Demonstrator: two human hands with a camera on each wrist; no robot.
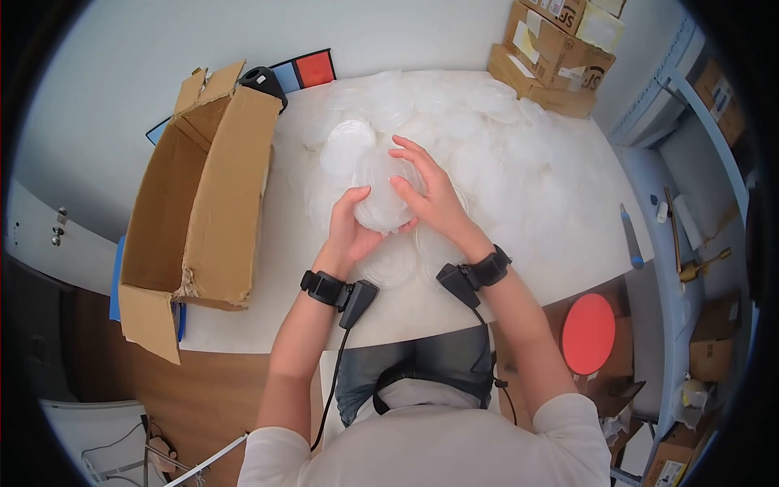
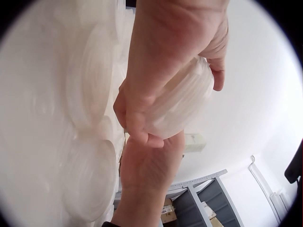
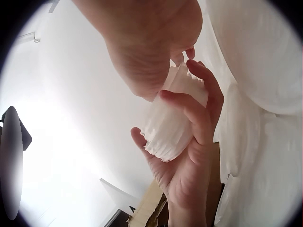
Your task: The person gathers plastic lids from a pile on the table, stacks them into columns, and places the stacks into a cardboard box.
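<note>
A thick stack of round, translucent white discs (image 1: 381, 188) is held above the table. My left hand (image 1: 353, 231) grips it from below and the left side, thumb at the edge; in the right wrist view the left fingers (image 3: 201, 116) curl round the stack (image 3: 173, 118). My right hand (image 1: 434, 199) lies against the stack's right side, thumb over its face and fingers bent at the far edge. The left wrist view shows the stack (image 2: 182, 101) between both hands. Many similar discs (image 1: 527, 178) cover the table beneath.
An open cardboard box (image 1: 231, 195) stands at the left of the table (image 1: 300, 325). Boxes (image 1: 560, 53) are stacked at the back right. A blue-handled tool (image 1: 631, 235) lies near the right edge, and a red round stool (image 1: 588, 334) stands below it.
</note>
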